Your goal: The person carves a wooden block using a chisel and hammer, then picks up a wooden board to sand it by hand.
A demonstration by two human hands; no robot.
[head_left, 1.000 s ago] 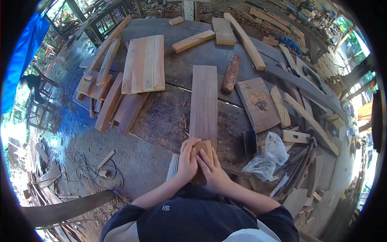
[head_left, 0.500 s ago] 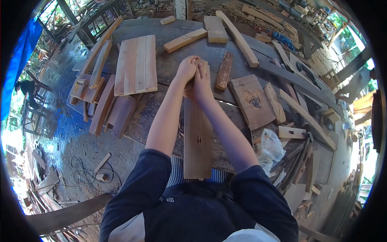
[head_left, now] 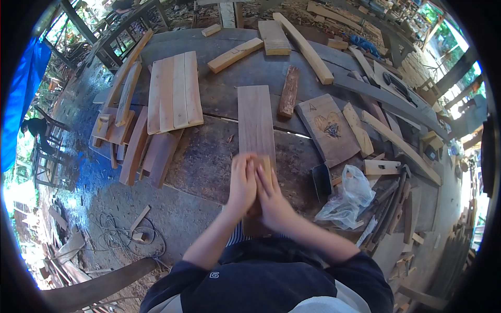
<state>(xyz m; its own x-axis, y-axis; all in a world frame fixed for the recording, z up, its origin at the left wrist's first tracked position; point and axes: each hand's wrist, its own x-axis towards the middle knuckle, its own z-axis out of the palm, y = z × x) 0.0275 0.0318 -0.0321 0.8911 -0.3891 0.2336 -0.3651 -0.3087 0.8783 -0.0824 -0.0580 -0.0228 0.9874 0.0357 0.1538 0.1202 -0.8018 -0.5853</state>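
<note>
A long brown plank (head_left: 255,117) lies lengthwise in front of me, its near end close to my body. Both hands press together over a small wooden block (head_left: 266,166) on the plank's near half. My left hand (head_left: 243,182) is closed round the block's left side, and my right hand (head_left: 272,201) wraps its right side with fingers pointing forward. Most of the block is hidden under my fingers, so I cannot make out its underside.
A panel of joined strips (head_left: 175,91) lies to the left, near stacked brown boards (head_left: 136,143). On the right are a marked board with nails (head_left: 329,130), a rough reddish block (head_left: 288,91), a clear plastic bag (head_left: 347,198) and several timber offcuts. Cord (head_left: 128,229) lies coiled on the floor.
Both hands have slid back along the plank toward my body with the block, from its far end to its near half. My elbows now bend outward, and the plank's far half shows.
</note>
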